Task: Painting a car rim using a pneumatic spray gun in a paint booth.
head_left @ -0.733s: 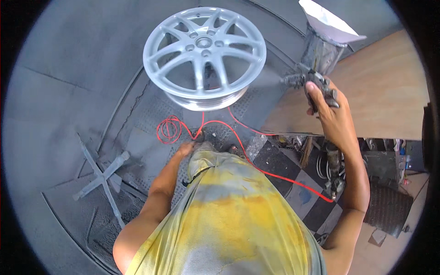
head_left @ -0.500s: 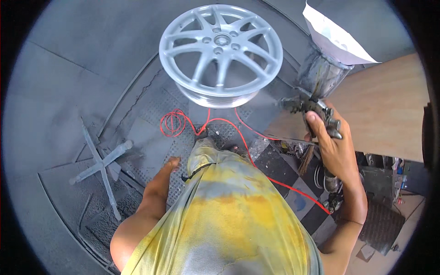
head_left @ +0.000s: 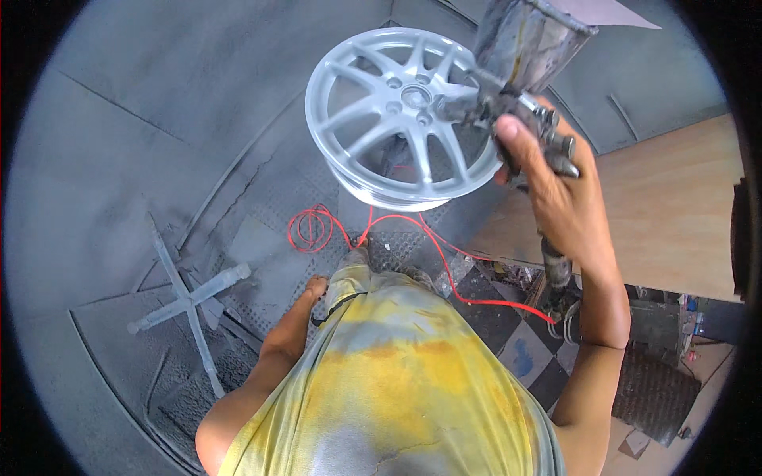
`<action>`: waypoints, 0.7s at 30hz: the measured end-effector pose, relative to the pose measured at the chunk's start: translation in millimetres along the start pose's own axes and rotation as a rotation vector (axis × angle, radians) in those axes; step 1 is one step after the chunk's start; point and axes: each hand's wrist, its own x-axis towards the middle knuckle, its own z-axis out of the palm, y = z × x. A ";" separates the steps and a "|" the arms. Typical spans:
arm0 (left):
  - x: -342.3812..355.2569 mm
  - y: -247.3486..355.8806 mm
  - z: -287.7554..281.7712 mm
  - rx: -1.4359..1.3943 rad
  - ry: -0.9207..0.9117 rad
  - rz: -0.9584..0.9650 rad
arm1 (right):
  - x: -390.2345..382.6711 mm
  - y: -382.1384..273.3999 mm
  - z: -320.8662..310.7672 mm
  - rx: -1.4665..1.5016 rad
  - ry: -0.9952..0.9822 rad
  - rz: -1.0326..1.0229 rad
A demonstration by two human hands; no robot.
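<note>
My right hand (head_left: 567, 202) grips a spray gun (head_left: 508, 111), its thumb lying along the gun's back. A paint-stained cup (head_left: 530, 47) tops the gun, with white paper (head_left: 615, 11) at its upper edge. The gun's nozzle points left and covers part of a silver alloy wheel (head_left: 417, 97) in the view; any gap between them is hard to judge. The wheel lies face up in front of me, and what holds it up is mostly hidden. My left hand (head_left: 317, 286) hangs low beside my stained yellow-grey shirt (head_left: 413, 373); its fingers do not show clearly.
A thin red hose (head_left: 309, 230) lies coiled on the floor and runs right. To the left stands a grey cross-shaped stand (head_left: 189, 301). A wooden board (head_left: 659, 206) is at the right, with clutter below it. Grey-coated walls (head_left: 159, 103) curve behind.
My right hand has carried the spray gun left and up in the picture, so it now overlaps the wheel's right side. The whole view has shifted slightly. My left arm still hangs down.
</note>
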 end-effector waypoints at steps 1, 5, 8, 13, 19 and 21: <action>-3.0 2.3 -10.3 -0.153 0.018 -0.116 | 10.4 3.3 0.9 -0.043 0.079 0.020; 0.8 19.5 -43.0 -0.253 0.008 -0.229 | 24.3 6.7 -10.7 -0.142 0.255 0.051; 13.8 30.4 -59.9 -0.251 0.001 -0.196 | 19.6 3.5 -21.7 -0.292 0.279 0.151; 38.1 47.5 -77.2 -0.204 -0.019 -0.138 | 3.7 -0.9 -23.2 -0.279 0.241 0.326; 53.9 74.9 -88.9 -0.155 -0.070 -0.094 | 0.6 -19.9 -12.9 -0.037 0.198 0.271; 58.2 78.7 -89.6 -0.176 -0.095 -0.125 | 4.0 -23.8 -6.4 -0.018 0.213 0.251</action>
